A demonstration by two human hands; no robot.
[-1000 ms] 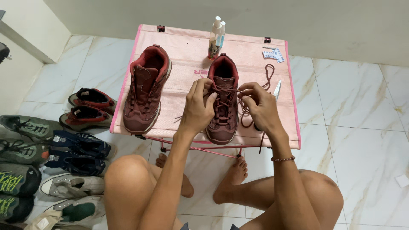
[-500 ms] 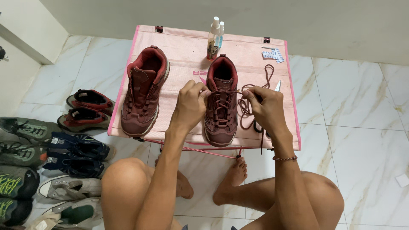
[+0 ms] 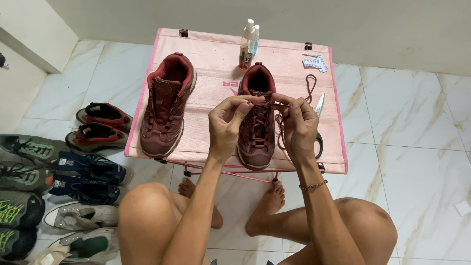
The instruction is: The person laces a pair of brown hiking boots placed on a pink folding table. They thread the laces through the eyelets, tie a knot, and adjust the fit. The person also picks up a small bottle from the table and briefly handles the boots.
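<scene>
Your left hand (image 3: 226, 122) and your right hand (image 3: 299, 125) are up over the counter (image 3: 216, 78), close together. Each hand pinches the dark red shoelace (image 3: 282, 130) with its fingertips, and the lace runs between them right at the top of a shoe. That shoe is the right boot (image 3: 256, 118), dark red, standing flat on the pink counter with its toe pointing toward you. The rest of the lace loops loosely on the counter just beside the boot, on your right hand's side.

The left boot (image 3: 166, 105) is the same kind. It sits near your left hand, well apart from the first boot, and its toe points toward you too.

Scissors (image 3: 319, 122) lie just behind your right hand, partly hidden. A small spray bottle (image 3: 247, 44) stands at the far edge of the counter. A little pack of pills (image 3: 314, 63) lies near the far right corner.

Your bare feet (image 3: 260, 206) rest on the white floor (image 3: 407, 147) under the counter. More shoes (image 3: 64, 167) lie on the floor on your left side.
</scene>
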